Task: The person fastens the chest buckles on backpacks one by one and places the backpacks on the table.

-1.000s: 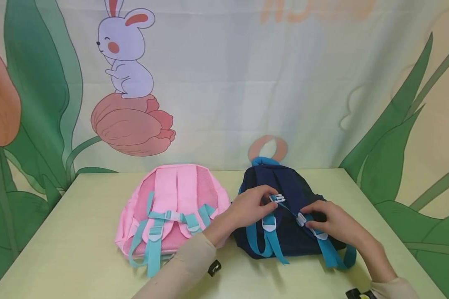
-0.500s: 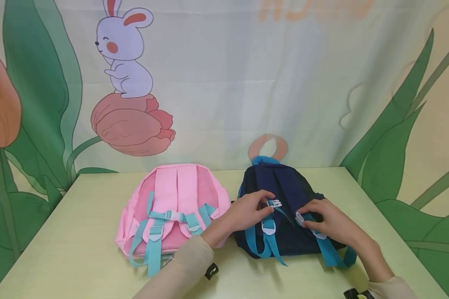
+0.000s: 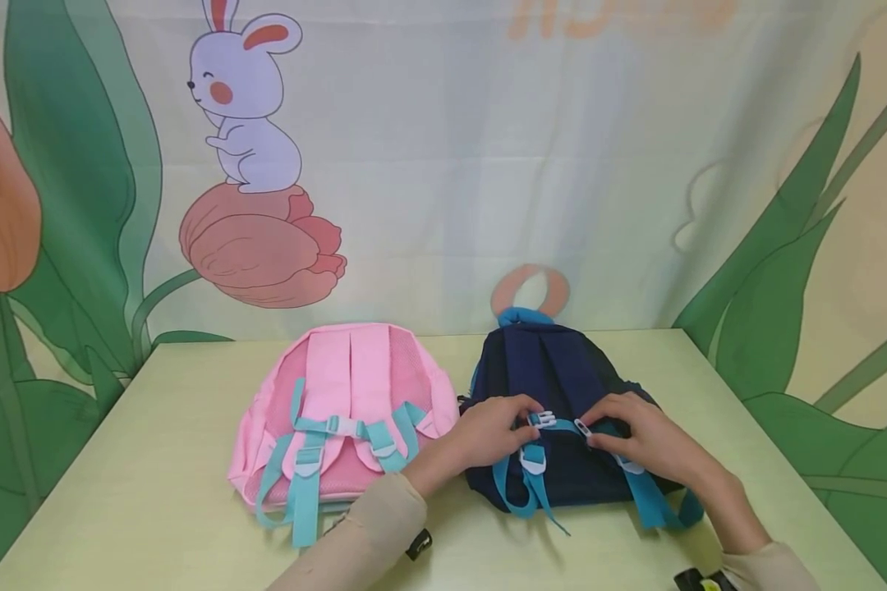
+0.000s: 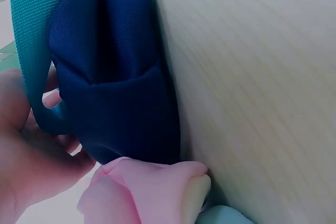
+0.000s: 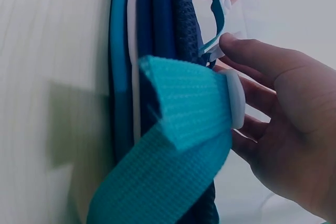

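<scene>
A navy backpack [image 3: 554, 476] with blue straps lies with its strap side up. Over it, my left hand [image 3: 491, 431] pinches the white pronged half of a side-release buckle [image 3: 543, 419] between thumb and fingers. My right hand [image 3: 646, 435] pinches the white socket half [image 3: 582, 428] on the other side. A short gap separates the two halves, with blue webbing [image 3: 562, 425] showing between them. In the right wrist view, the right thumb and fingers [image 5: 241, 51] meet at the small white buckle part, beside a wide blue strap [image 5: 194, 103].
To the left lies a pink backpack [image 3: 347, 353], its turquoise chest strap joined by a buckle [image 3: 343, 427]; my left forearm crosses its lower right corner. Both bags rest on a pale wooden table [image 3: 155, 460]. Behind it hangs a printed curtain [image 3: 429, 164].
My left hand has lowered the pronged half toward the bag's bottom. My right hand has shifted slightly left and turned the socket half, so the two halves are now nearly level.
</scene>
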The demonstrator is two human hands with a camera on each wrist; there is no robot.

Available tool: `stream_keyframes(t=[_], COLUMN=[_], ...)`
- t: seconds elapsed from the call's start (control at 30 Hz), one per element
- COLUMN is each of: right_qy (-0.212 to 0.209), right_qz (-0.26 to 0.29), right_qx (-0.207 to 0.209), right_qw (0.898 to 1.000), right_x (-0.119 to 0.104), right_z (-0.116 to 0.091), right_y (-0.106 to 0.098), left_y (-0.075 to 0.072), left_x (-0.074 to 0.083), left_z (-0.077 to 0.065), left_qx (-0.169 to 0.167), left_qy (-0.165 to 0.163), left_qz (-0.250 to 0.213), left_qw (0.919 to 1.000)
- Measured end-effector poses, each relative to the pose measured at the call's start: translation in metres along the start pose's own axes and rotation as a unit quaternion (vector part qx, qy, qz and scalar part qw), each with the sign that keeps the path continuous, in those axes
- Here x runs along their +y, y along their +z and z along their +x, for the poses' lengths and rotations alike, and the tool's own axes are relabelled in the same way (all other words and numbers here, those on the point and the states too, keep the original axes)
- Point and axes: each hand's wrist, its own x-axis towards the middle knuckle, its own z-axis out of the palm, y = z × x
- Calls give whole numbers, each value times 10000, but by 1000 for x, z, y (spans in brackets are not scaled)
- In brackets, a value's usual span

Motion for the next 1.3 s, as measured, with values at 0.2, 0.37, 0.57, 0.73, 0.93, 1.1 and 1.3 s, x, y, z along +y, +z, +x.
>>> stream_keyframes(t=[0.2,0.37,0.57,0.73,0.93,1.1,1.3], right_qy=[119,340,430,361,130,-43,-27], right_qz=[25,154,449,481,264,102,81], right_qx=[27,39,200,294,370,419,305], right_qw=[9999,9993,9979,9978,9989,9991,9995], right_x=[0,-1,-5,-8,-7,-8,-13], right_z=[0,1,2,2,4,6,8], right_y=[2,1,-4,-9,-12,-16,-21], left_y=[2,3,2,1,0,-2,-3], left_x=[1,1,1,1,5,10,16], left_z=[0,0,-1,-1,0,4,7], left_qx=[35,156,348,458,568,705,758], left_qy=[1,8,88,167,219,407,616], left_qz=[7,-44,-73,-83,-114,-16,115], left_qw=[10000,9999,9993,9988,9981,9967,9951])
